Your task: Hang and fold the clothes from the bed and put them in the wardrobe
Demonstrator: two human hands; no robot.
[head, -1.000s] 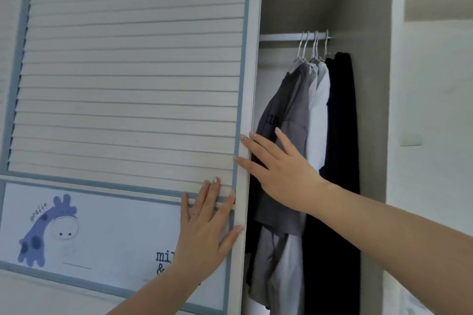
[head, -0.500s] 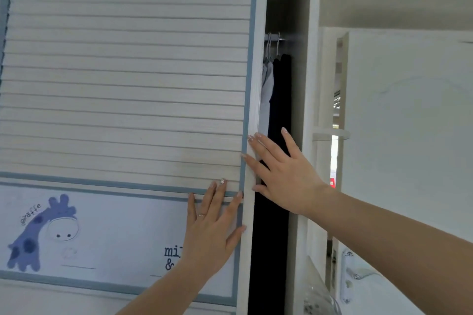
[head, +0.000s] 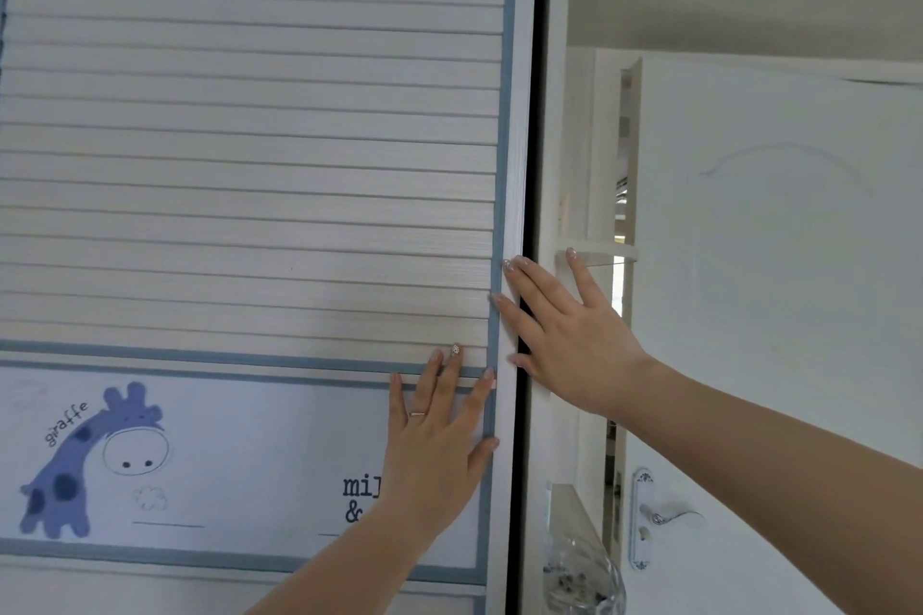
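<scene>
Head view showed the door (head: 259, 165) nearly shut. Left hand (head: 434, 444) and right hand (head: 564, 340) pressed flat, fingers (head: 524, 285) apart, holding nothing. The gap (head: 530, 215) might pinch them.

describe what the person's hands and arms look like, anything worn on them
Both forearms are bare, with no sleeves, watch or bracelet in view. The left hand wears a thin band ring on one finger, and one of its nails carries a speckled, glittery design. The right hand shows no ring; its nails look pale and slightly long, some with a faint pattern too small to make out.
</scene>
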